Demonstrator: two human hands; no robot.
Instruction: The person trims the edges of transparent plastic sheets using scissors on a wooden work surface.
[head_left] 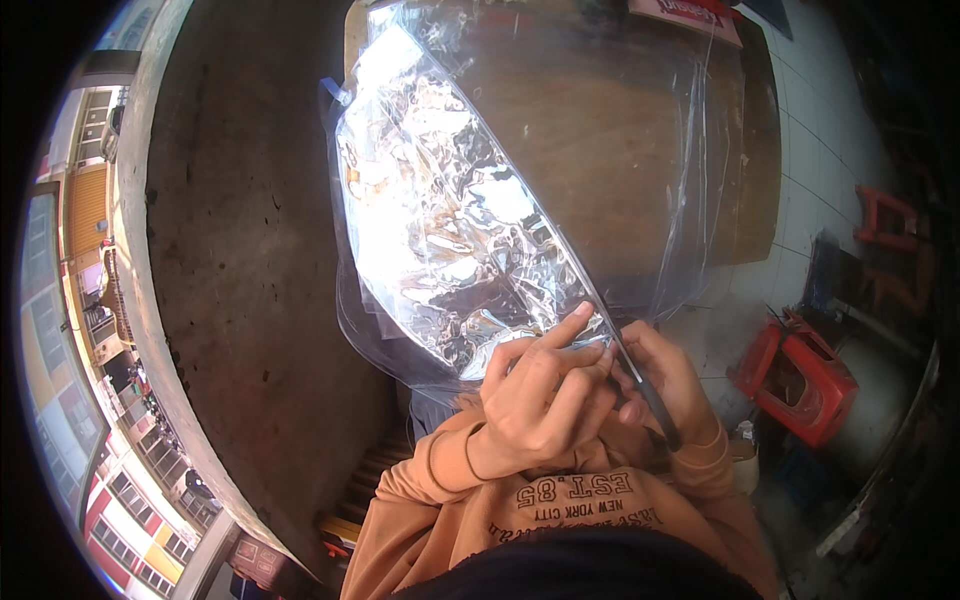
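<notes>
A large clear plastic sheet, crinkled and strongly glaring, lies slantwise over the left part of a brown wooden tabletop. Along its right edge runs a narrow dark strip, whose near end sticks out towards my body. My right hand is closed around this strip near its lower end, thumb on the near side. Beside it, my left hand has its fingers curled at the sheet's near corner, with the index finger stretched along the edge. Its thumb is mostly hidden.
More clear plastic covers the tabletop's right part. A red packet lies at the far edge. Red plastic stools stand on the tiled floor to the right. A dark brown surface fills the left side, with buildings beyond it.
</notes>
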